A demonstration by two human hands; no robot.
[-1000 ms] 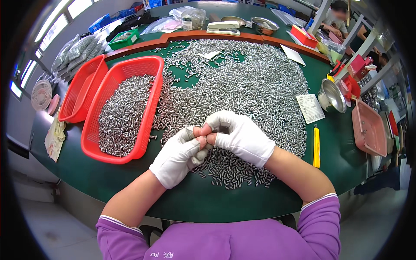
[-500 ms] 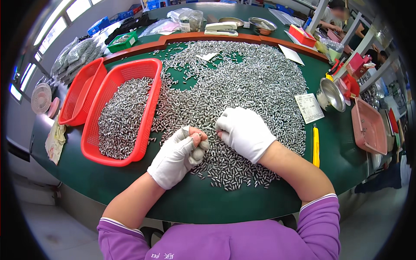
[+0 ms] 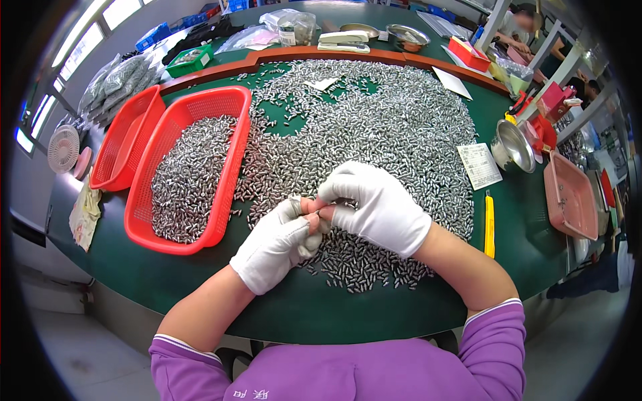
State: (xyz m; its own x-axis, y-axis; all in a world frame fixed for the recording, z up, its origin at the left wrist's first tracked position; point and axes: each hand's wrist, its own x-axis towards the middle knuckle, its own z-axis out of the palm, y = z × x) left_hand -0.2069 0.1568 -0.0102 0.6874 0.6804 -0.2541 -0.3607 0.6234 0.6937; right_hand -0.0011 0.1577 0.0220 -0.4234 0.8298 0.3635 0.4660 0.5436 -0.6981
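My left hand and my right hand wear white gloves with bare fingertips. Their tips meet in a pinch above the near part of a wide spread of small silvery metal pieces. Whatever lies between the fingertips is too small and covered to make out. The pieces look like short, pointed slugs. To the left of my hands, a red perforated basket holds a heap of the same pieces.
A second red basket leans at the left, beside a cloth. On the right lie a yellow cutter knife, a printed paper slip, a steel bowl and a pink tray. A wooden rail borders the far side.
My right hand has moved left and slightly down, so its fingertips now touch those of my left hand. The left hand has hardly shifted.
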